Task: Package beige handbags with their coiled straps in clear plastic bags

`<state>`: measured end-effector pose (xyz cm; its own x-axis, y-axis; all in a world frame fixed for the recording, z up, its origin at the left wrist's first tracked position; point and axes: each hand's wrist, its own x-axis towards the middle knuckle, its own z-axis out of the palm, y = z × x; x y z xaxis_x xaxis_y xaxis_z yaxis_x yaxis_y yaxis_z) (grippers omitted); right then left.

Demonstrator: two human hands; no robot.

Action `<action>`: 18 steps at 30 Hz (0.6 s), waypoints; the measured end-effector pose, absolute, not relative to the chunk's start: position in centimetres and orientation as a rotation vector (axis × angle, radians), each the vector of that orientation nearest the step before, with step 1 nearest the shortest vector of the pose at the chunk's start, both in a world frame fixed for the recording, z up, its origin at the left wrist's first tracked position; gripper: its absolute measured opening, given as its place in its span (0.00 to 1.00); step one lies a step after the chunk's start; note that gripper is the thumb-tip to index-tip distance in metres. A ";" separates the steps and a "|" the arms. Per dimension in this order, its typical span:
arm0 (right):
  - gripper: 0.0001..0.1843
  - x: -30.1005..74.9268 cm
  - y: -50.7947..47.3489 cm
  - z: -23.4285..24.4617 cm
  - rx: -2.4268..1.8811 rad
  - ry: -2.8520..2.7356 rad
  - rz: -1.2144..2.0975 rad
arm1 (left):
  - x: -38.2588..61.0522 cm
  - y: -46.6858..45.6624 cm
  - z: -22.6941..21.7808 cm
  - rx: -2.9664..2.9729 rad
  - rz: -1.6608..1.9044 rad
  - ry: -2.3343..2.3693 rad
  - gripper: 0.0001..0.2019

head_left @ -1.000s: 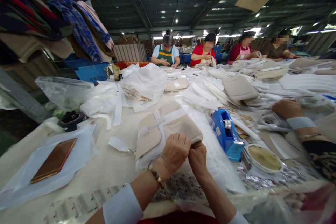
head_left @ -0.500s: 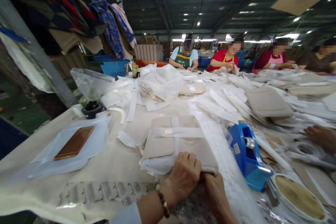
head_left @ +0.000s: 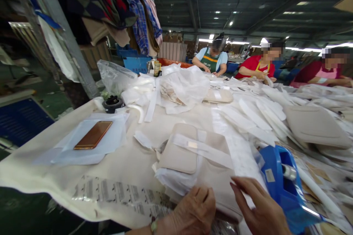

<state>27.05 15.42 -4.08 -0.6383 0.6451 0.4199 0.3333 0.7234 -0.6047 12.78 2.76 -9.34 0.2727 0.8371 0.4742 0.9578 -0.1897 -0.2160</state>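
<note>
A beige bag (head_left: 180,155), flap facing up, lies on the covered table with white paper strips wrapped around it. White tissue shows under its flap. My left hand (head_left: 194,207) is closed on the bag's near edge, the fingers bent over it and their tips partly hidden. At the bag's near right corner, my right hand (head_left: 260,205) has its thumb and index finger apart, with nothing visible between them. Printed clear plastic (head_left: 116,192) lies left of my left hand.
A blue tape dispenser (head_left: 284,180) stands right of the bag. A phone (head_left: 93,135) rests on white sheets at left. Crumpled plastic (head_left: 187,84), paper strips and other beige pieces (head_left: 317,123) cover the table's far and right sides. Several co-workers sit beyond.
The view has turned left. My right hand has come off the bag's near edge, moved right and spread its fingers. My left hand stays at that edge, and the bag has turned slightly.
</note>
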 end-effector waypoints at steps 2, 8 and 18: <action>0.14 24.5 17.7 -4.2 -0.575 -2.360 0.131 | 13.3 3.3 -9.0 -2.108 -0.263 -1.625 0.13; 0.09 21.2 19.6 -6.9 -0.557 -2.456 -0.409 | 11.4 2.8 -4.5 -2.093 -0.143 -1.521 0.15; 0.13 22.5 19.5 -7.6 -0.440 -2.393 -0.220 | 8.6 0.9 -7.5 -2.171 -0.517 -1.770 0.25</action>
